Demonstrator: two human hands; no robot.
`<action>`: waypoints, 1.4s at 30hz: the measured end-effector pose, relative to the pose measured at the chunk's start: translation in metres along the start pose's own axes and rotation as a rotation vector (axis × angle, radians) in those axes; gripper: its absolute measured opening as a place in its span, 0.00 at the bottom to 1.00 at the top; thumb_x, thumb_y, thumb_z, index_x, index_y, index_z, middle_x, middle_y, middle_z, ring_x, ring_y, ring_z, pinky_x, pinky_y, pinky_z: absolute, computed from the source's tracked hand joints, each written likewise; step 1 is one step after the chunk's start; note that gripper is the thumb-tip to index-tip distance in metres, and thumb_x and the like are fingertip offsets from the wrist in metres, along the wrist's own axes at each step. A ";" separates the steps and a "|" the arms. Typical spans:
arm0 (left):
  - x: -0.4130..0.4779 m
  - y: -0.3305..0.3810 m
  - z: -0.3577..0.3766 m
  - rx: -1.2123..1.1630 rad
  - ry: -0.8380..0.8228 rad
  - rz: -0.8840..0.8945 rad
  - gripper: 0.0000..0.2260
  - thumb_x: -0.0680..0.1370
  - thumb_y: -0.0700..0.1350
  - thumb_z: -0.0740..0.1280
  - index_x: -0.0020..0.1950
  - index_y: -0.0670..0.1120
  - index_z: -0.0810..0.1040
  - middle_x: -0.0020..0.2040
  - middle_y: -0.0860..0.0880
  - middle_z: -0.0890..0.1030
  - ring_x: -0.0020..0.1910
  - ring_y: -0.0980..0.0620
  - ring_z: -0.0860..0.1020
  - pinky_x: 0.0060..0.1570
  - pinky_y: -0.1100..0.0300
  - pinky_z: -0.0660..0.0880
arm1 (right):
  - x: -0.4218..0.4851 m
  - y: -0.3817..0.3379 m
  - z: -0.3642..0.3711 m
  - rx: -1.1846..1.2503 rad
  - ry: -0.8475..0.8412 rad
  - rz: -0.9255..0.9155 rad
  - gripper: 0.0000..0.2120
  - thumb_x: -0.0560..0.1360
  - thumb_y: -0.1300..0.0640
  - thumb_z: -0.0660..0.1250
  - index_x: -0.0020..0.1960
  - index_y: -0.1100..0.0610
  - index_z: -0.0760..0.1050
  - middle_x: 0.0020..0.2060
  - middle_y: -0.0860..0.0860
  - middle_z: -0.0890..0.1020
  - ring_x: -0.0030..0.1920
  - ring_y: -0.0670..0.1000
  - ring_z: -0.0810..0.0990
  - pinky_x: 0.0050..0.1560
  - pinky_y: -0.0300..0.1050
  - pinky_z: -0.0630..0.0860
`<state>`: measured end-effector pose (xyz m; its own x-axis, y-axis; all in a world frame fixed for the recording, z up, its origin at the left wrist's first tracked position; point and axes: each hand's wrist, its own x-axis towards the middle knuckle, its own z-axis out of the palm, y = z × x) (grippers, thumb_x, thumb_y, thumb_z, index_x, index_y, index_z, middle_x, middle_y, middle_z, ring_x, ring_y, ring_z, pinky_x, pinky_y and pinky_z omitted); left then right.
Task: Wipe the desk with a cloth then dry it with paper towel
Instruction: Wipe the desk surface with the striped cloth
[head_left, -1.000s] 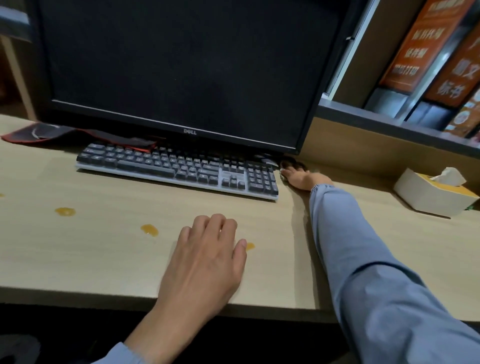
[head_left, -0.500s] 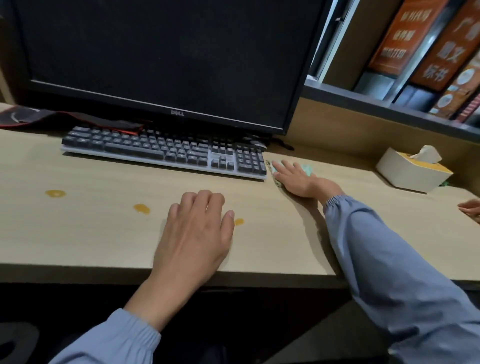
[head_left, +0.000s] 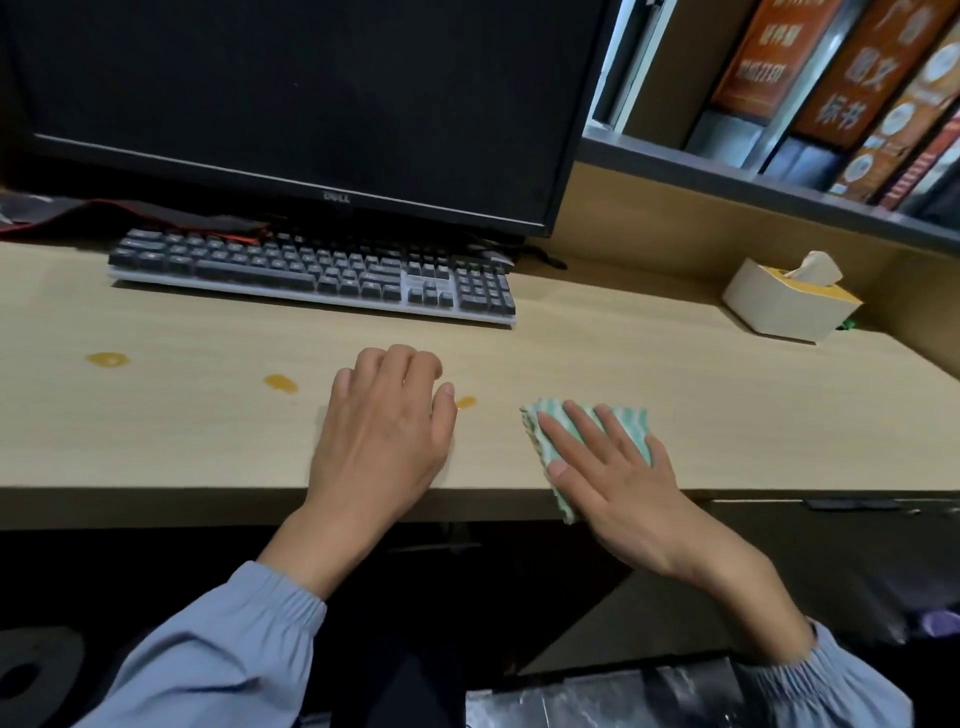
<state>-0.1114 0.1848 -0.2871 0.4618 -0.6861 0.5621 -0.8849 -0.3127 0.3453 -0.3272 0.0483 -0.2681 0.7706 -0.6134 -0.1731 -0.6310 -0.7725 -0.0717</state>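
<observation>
My right hand lies flat on a green-and-white striped cloth, pressing it on the light wooden desk at the front edge; a corner of the cloth hangs over the edge. My left hand rests palm down on the desk left of the cloth, fingers slightly curled, holding nothing. Three orange spills mark the desk: one spill just right of my left thumb, a second spill left of that hand, a third spill farther left. A tissue box stands at the back right.
A grey keyboard lies under a black monitor at the back. A red-and-black mat lies behind the keyboard's left end. A shelf with books overhangs the desk's right side. A plastic-wrapped item sits low in front.
My right hand has dragged the cloth from beside the keyboard's right end toward me, to the desk's front edge. My left hand has stayed in place.
</observation>
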 end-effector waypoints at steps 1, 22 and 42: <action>-0.001 0.000 -0.002 -0.007 0.013 0.016 0.08 0.83 0.49 0.63 0.57 0.46 0.76 0.53 0.48 0.78 0.53 0.45 0.73 0.50 0.47 0.70 | -0.001 -0.003 0.001 -0.005 0.009 0.011 0.26 0.78 0.34 0.33 0.75 0.29 0.30 0.78 0.35 0.33 0.76 0.44 0.27 0.75 0.60 0.34; -0.020 -0.055 -0.043 0.003 -0.009 0.198 0.10 0.82 0.49 0.66 0.47 0.44 0.81 0.43 0.49 0.79 0.42 0.47 0.76 0.44 0.49 0.74 | 0.133 -0.048 -0.031 0.040 -0.037 0.028 0.26 0.83 0.37 0.40 0.79 0.34 0.38 0.81 0.43 0.39 0.80 0.51 0.35 0.75 0.67 0.36; -0.024 -0.061 -0.035 -0.150 0.001 0.048 0.08 0.81 0.50 0.67 0.45 0.47 0.79 0.43 0.54 0.75 0.46 0.53 0.72 0.37 0.55 0.74 | 0.088 -0.076 -0.001 -0.006 -0.026 -0.009 0.25 0.80 0.34 0.35 0.74 0.29 0.29 0.79 0.39 0.34 0.78 0.49 0.30 0.74 0.66 0.34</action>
<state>-0.0666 0.2436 -0.2950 0.4194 -0.6972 0.5813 -0.8869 -0.1782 0.4261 -0.2118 0.0531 -0.2770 0.7737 -0.6019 -0.1978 -0.6233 -0.7790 -0.0677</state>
